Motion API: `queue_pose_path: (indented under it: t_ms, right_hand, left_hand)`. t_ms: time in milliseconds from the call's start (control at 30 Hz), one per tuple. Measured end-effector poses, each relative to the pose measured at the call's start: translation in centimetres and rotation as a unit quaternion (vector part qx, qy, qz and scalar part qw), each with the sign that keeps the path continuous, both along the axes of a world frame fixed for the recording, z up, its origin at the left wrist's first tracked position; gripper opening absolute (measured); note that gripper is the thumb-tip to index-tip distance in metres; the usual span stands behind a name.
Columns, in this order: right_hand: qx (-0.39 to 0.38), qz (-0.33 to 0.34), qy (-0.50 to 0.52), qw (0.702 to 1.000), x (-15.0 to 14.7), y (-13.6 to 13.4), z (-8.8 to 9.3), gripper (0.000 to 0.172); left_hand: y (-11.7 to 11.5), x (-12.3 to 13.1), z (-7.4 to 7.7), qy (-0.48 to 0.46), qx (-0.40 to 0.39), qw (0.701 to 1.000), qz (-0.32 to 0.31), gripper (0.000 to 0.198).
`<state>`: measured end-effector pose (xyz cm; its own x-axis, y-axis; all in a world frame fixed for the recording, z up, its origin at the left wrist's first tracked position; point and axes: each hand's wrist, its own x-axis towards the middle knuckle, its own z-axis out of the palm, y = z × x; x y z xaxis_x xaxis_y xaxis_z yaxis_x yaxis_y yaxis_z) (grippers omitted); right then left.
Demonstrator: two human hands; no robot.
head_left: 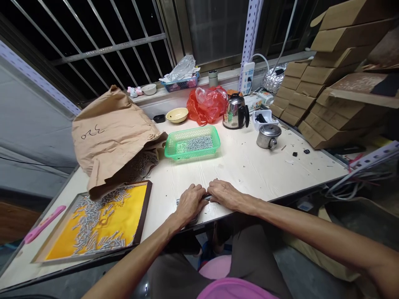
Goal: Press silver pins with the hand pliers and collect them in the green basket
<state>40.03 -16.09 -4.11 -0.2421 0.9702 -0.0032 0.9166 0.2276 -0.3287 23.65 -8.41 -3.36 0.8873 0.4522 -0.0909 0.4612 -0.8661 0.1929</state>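
Near the front edge of the table, my left hand [190, 202] and my right hand [225, 193] are side by side. Both have their fingers closed over a narrow metal bar [178, 202], whose end pokes out to the left of my left hand. A short stretch of it shows between the hands; the rest is covered, so its exact kind is unclear. Beyond my hands stands a green plastic basket [174, 154] with many small metal pins [200, 143] in it. To the left, a shallow tray [145, 207] with a yellow bottom holds loose metal pins [89, 220].
A large brown paper bag [115, 133] leans open toward the tray, with a pink-handled tool [45, 224] at far left. Behind are a yellow bowl [177, 115], red plastic bag [205, 106], kettle [232, 114] and lidded metal cup [268, 137]. Cardboard boxes [330, 99] are stacked right.
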Motion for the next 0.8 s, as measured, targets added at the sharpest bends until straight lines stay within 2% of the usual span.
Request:
queue_pose_path:
  t_ms: [100,167,267,400,500,633,700,800]
  right_hand:
    - [0.01,0.028,0.034,0.999,1.5,0.1,0.5,0.036]
    - [-0.01,0.046,0.066,0.997,2.5,0.3,0.7,0.04]
    - [-0.004,0.016,0.074,0.997,3.2,0.8,0.4,0.031]
    - [0.021,-0.032,-0.007,0.999,2.5,2.0,-0.4,0.017]
    - [0.03,-0.057,-0.045,0.997,2.2,3.4,-0.4,0.016]
    - [0.035,-0.064,-0.068,0.995,0.9,4.6,0.7,0.017]
    - [0.037,-0.009,-0.065,0.997,-1.0,4.5,1.2,0.019]
    - [0.046,0.146,-0.051,0.987,-4.9,4.0,1.6,0.016]
  left_hand:
    - [-0.9,-0.8,-0.1,-0.045,0.0,0.999,0.027,0.035]
    - [-2.4,-1.4,-0.5,-0.089,0.004,0.995,0.04,0.038]
    - [-5.4,-1.8,-1.3,-0.143,-0.002,0.989,0.028,0.031]
    - [-8.6,-1.1,-2.3,-0.177,-0.031,0.983,0.042,0.028]
    - [-9.7,-0.6,-2.6,-0.2,-0.044,0.976,0.078,0.027]
    - [-9.8,-0.6,-2.8,-0.217,-0.052,0.972,0.077,0.029]
    - [-9.7,-0.7,-3.2,-0.222,-0.054,0.971,0.072,0.031]
    - [-9.7,-1.0,-4.2,-0.238,-0.046,0.968,0.063,0.034]
